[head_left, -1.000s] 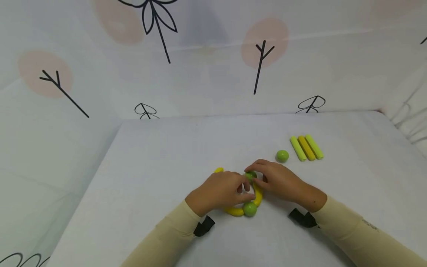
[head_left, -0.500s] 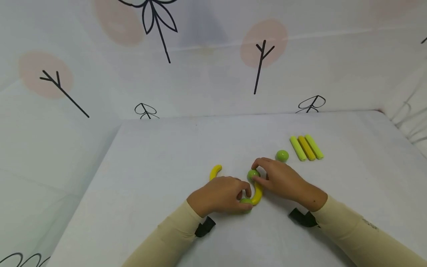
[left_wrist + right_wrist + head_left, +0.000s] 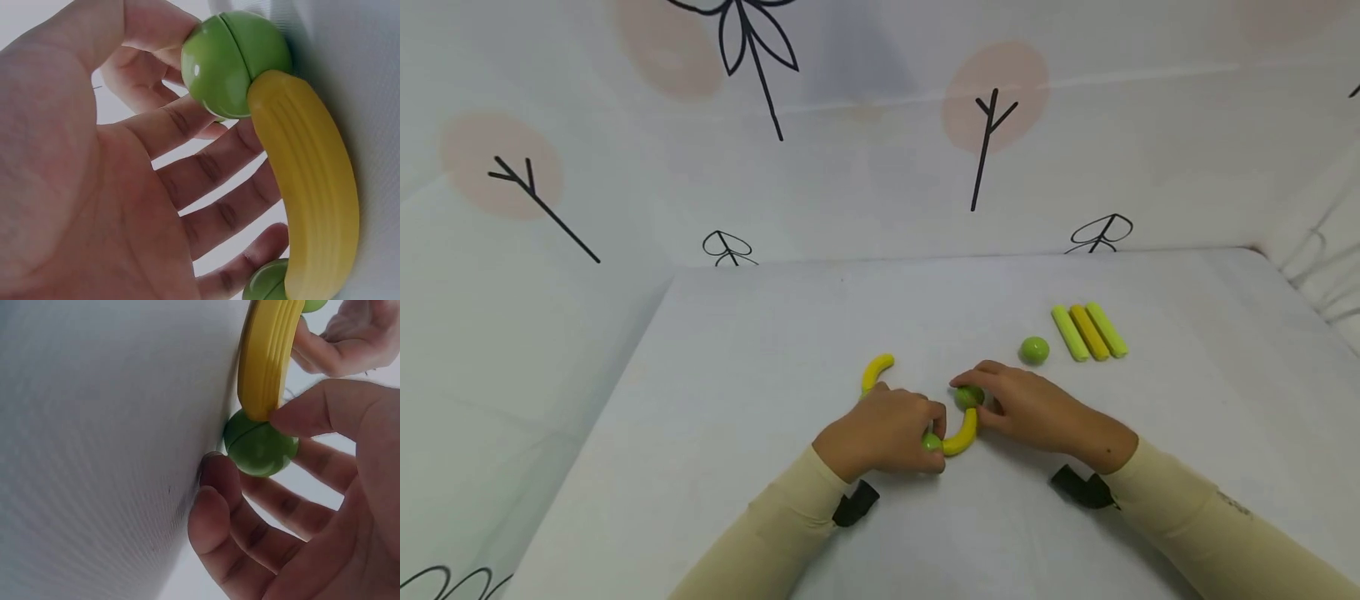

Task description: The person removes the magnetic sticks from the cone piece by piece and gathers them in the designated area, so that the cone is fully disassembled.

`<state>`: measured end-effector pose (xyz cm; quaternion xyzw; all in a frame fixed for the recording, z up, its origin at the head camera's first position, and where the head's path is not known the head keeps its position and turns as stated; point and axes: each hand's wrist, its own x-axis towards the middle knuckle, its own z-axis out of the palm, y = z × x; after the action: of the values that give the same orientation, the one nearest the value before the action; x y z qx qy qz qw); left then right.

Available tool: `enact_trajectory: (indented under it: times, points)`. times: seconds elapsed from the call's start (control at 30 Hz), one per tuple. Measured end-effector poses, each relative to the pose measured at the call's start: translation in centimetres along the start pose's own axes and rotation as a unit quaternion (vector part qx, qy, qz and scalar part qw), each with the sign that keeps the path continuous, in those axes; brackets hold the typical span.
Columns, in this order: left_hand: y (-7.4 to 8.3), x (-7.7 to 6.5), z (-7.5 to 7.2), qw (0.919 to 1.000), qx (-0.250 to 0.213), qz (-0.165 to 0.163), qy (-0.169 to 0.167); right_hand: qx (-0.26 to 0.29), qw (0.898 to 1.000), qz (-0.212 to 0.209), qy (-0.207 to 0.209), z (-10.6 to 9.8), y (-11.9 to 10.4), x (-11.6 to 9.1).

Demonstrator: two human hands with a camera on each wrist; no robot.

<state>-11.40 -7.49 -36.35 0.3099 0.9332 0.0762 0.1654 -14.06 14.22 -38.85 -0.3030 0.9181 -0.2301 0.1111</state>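
My left hand (image 3: 883, 433) pinches a green ball (image 3: 234, 62) between thumb and index finger. From that ball, a yellow curved rod (image 3: 312, 187) runs under the hand to another green ball (image 3: 267, 281) near the little finger. A far yellow curved rod (image 3: 877, 371) sticks out beyond the left hand. Between the two hands lies another yellow curved rod (image 3: 961, 433), joined to the left-hand ball. At its other end, my right hand (image 3: 1026, 408) holds a green ball (image 3: 259, 447), the thumb at the joint and the fingers around the far side.
A loose green ball (image 3: 1034, 350) lies beyond the right hand. Beside it are three straight rods (image 3: 1088, 332), yellow and light green, side by side. A white cloth covers the table (image 3: 752, 333), with a patterned cloth wall (image 3: 865, 183) behind it.
My left hand has moved onto the near green ball and shifted it left, away from me. The joined curved rods have swung left with it. My right hand has stayed nearly in place.
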Motion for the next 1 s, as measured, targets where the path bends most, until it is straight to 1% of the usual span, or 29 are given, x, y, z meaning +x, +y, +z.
enact_trajectory:
  times: [0.13, 0.4, 0.53, 0.7, 0.87, 1.0]
  points:
    - [0.1, 0.1, 0.0, 1.0000, 0.008, 0.001, 0.005, -0.005, 1.000, 0.001, -0.003, -0.1, 0.0, -0.1]
    - [0.6, 0.3, 0.4, 0.9988, 0.030, 0.000, 0.040, -0.011, 1.000, -0.001, 0.000, -0.1, 0.1, -0.1]
    - [0.7, 0.2, 0.6, 0.9986, 0.034, -0.007, 0.040, -0.014, 1.000, 0.000, -0.001, 0.0, 0.1, -0.1]
    - [0.4, 0.1, 1.0, 0.9988, 0.030, -0.003, 0.039, -0.018, 1.000, -0.006, -0.009, -0.2, 0.2, -0.1]
    - [0.2, 0.3, 0.9, 0.9983, 0.030, 0.005, 0.050, -0.029, 1.000, -0.009, 0.003, -0.9, 0.4, -0.1]
    - [0.3, 0.5, 0.7, 0.9987, 0.030, 0.007, 0.040, -0.037, 0.999, 0.001, 0.030, -1.3, 0.5, -0.3]
